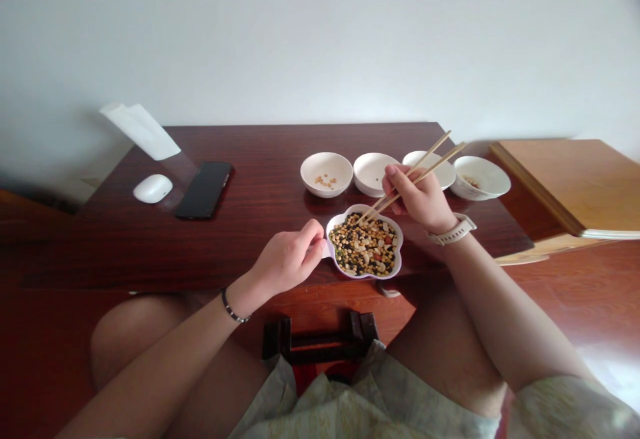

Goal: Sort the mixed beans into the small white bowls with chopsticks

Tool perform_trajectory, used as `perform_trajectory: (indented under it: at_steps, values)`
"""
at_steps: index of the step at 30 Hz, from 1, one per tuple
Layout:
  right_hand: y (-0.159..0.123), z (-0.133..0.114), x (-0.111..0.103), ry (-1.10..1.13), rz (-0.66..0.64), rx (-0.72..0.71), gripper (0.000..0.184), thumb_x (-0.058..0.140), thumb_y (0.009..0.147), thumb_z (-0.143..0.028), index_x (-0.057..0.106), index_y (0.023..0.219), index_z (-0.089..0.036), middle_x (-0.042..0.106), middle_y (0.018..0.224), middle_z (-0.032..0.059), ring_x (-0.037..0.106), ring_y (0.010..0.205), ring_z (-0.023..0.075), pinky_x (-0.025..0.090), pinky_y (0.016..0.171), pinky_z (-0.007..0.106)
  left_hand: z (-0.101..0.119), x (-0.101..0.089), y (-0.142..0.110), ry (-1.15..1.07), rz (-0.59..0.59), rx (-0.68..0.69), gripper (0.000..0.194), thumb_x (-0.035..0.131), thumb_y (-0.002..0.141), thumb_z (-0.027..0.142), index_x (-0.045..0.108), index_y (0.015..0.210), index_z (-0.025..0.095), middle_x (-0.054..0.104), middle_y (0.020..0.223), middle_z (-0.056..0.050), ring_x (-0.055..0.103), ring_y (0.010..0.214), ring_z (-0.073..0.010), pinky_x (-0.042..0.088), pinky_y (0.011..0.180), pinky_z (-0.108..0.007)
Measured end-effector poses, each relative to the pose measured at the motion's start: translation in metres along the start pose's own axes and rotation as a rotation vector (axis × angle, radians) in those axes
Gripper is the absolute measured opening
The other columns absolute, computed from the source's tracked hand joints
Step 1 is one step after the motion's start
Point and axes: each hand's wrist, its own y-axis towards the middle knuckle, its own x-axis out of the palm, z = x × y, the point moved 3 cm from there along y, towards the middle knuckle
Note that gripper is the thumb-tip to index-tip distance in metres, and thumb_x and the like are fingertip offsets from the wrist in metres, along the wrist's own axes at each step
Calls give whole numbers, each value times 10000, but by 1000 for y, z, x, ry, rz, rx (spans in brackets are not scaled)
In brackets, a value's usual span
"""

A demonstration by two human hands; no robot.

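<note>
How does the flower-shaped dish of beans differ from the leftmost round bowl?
The flower-shaped dish is heaped with mixed beans; the leftmost round bowl holds a few pale ones. The dish has a lobed, purple-edged outline, the bowl a plain circular rim. The dish sits nearer the person, a left hand at its handle. Both are white, on the dark wooden table.

Your right hand [417, 198] grips a pair of wooden chopsticks [435, 146], their tips reaching down to the mixed beans [365, 246] that fill a white scalloped dish [400, 242]. Your left hand [285, 259] pinches the dish's small handle on its left side. Beyond the dish, four small white bowls [367, 186] stand in a row on the dark wood counter [250, 192]; the leftmost bowl [325, 190] and the rightmost bowl [493, 186] hold a few pale beans. Farther left, a white computer mouse [153, 188] lies near a black phone [204, 190].
</note>
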Motion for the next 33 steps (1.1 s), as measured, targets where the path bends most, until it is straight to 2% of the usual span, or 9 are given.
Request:
perform_trajectory:
  at_steps: [5,10,15,25,33]
  values:
    - [1,3,9,63,-55,40,591,563,1067,-729,586,763,-221,508,466,-27,447,404,110,286,414,262,1,-1,0,-6,4,8,104,475,1097,260,479,997,232,624,751,37,573,581,-143,351,612,-276]
    - [0,3,4,57,-27,41,594,582,1048,-745,607,767,-222,522,468,-22,449,400,113,293,410,268,1,-1,0,-11,9,5,112,476,1096,260,475,986,237,619,745,38,568,572,-145,352,607,-275]
    - [-1,3,-2,47,-4,25,560,576,1080,-693,615,782,-220,517,463,-23,446,395,112,282,414,268,1,-1,0,-8,7,4,112,482,1096,253,479,985,235,642,761,31,578,577,-142,363,611,-269]
    - [-2,3,4,31,-65,33,581,544,1087,-708,589,778,-218,531,481,-21,458,412,108,282,420,270,1,-1,0,-8,19,23,116,477,1098,250,495,987,226,654,761,28,572,569,-133,362,607,-268]
    - [-2,2,4,70,-47,27,575,550,1088,-701,575,769,-223,512,465,-24,426,393,105,261,406,275,0,0,0,-7,24,23,114,473,1102,259,490,994,228,633,753,41,566,566,-128,337,597,-259]
